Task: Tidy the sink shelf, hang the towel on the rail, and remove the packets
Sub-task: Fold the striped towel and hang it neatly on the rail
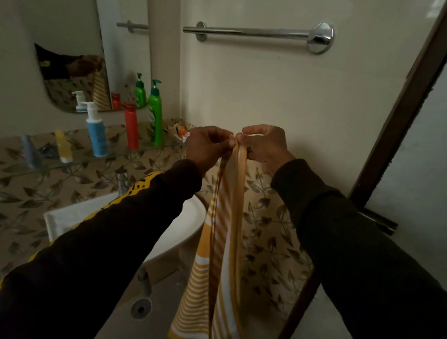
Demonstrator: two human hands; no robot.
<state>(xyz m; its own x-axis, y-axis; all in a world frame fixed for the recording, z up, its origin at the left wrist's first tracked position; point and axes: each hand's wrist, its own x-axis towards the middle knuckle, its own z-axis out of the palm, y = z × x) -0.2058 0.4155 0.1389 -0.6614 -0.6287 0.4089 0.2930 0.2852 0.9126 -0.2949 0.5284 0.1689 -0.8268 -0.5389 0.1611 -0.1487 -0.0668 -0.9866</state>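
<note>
Chrome rail [249,31]: mounted on the wall above, bare.
Towel [218,252]: soft, light, limp; hung bunched below the rail; best spread by its top corners.
Left hand [208,146], right hand [265,146]: both pinched on the top edge.

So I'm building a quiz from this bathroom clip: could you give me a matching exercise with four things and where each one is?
Things:
1. towel
2. rail
3. green bottle
4. packets

Places:
A. bare, mounted on the wall
B. lying at the shelf's right end
C. hanging from both hands
D. upright on the shelf beside the red bottle

Pairs: 1-C, 2-A, 3-D, 4-B
</note>
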